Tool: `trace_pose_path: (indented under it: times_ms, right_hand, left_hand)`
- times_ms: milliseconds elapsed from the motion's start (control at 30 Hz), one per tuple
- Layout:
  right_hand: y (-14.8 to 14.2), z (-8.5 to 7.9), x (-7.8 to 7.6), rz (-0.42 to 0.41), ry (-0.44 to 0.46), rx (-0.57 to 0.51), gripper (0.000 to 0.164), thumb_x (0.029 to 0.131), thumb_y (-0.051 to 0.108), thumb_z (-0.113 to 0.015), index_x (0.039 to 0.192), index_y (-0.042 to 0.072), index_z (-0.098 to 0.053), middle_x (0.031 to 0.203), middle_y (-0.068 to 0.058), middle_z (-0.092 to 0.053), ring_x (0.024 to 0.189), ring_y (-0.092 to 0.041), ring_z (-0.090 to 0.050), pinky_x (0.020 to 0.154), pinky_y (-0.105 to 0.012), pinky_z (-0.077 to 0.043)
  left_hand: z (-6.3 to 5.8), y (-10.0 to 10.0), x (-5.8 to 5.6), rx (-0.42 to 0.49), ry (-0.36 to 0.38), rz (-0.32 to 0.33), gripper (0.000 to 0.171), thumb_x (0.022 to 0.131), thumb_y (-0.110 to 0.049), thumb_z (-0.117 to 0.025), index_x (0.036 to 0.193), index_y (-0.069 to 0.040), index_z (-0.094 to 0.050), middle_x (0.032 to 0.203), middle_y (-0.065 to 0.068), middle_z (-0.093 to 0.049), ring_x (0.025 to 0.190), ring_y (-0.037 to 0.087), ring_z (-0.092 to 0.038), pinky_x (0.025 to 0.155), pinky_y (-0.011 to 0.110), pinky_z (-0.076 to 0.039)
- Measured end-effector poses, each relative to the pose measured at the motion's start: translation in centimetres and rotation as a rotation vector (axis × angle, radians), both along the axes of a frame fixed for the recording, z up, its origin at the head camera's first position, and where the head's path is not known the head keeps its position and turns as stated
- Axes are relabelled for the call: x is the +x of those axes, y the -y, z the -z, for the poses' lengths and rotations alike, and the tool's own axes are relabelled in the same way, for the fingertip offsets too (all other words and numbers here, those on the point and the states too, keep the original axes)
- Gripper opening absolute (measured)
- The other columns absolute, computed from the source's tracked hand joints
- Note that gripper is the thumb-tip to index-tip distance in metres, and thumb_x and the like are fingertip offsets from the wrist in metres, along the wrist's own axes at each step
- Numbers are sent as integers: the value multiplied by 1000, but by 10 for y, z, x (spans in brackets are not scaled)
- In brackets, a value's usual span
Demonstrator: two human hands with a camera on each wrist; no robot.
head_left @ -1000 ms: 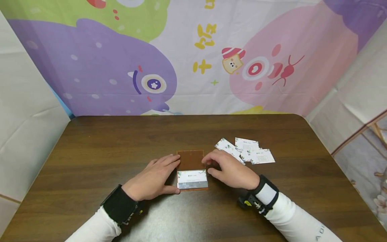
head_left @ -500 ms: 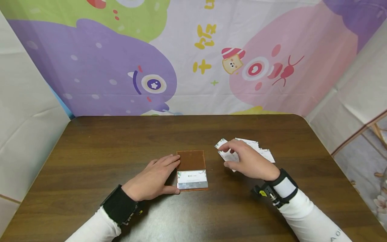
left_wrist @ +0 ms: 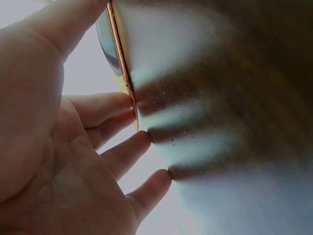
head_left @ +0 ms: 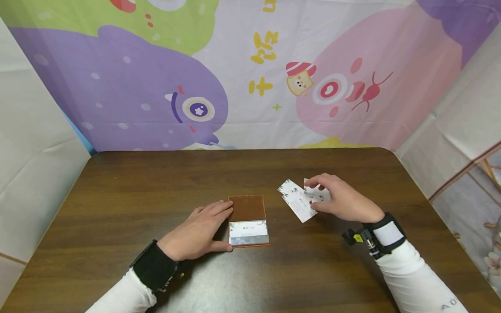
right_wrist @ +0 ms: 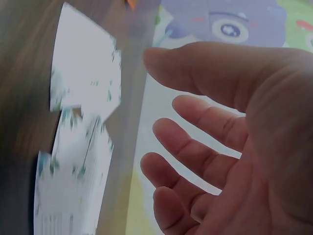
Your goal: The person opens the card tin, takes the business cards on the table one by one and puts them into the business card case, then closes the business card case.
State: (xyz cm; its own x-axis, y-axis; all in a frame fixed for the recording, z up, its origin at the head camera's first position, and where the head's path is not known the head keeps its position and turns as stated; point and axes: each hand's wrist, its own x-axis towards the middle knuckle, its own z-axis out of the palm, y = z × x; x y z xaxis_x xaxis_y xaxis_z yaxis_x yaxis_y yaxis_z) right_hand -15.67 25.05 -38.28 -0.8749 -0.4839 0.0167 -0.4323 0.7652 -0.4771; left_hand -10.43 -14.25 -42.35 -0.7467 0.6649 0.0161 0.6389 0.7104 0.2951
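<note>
A brown card case [head_left: 247,208] lies unfolded on the table, a white business card [head_left: 248,228] tucked in its lower pocket. Along its left side rests my left hand [head_left: 199,230], fingers extended at the upper panel and thumb at the bottom corner. The left wrist view catches the thin edge of the case [left_wrist: 117,41] beside the fingertips. Over the loose business cards [head_left: 299,205] hovers my right hand [head_left: 344,199], fingers bent loosely and partly covering them. In the right wrist view, a gap separates the thumb and fingers from the cards [right_wrist: 85,68], and nothing is between them.
The dark wooden table [head_left: 176,174] runs back to a cartoon-printed cloth [head_left: 242,100]. White cloth walls [head_left: 39,130] stand at both sides. Both wrists wear black straps with small cameras.
My right hand has moved from beside the case rightwards to over the loose cards. Left hand and case keep their place.
</note>
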Motion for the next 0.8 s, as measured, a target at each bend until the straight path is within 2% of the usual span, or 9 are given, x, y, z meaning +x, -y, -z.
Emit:
trace_pose_path:
  times_ms: [467,633,800]
  right_hand:
    - [-44,10,-9,69,30,84,62,78,22,-84,133,6,-60,124,-11,-61,111,-30,-52,90,-45,-44]
    - [-64,18,-10,62,13,129,61,78,21,-84,131,4,-61,122,-12,-61,112,-30,-52,93,-47,-41]
    - [-81,23,-11,69,33,156,62,78,23,-84,132,4,-61,127,-14,-59,117,-33,-49,98,-53,-38]
  left_hand:
    - [-1,-1,0,2,3,3,93,85,-58,-69,152,0,-40,157,13,-35,145,32,-28,107,56,-32]
    - [-2,-1,1,7,2,2,93,85,-57,-70,151,0,-41,157,13,-35,145,33,-28,107,56,-32]
    - [-2,-1,1,7,-1,3,92,85,-57,-70,151,1,-41,157,14,-35,145,33,-29,106,56,-32]
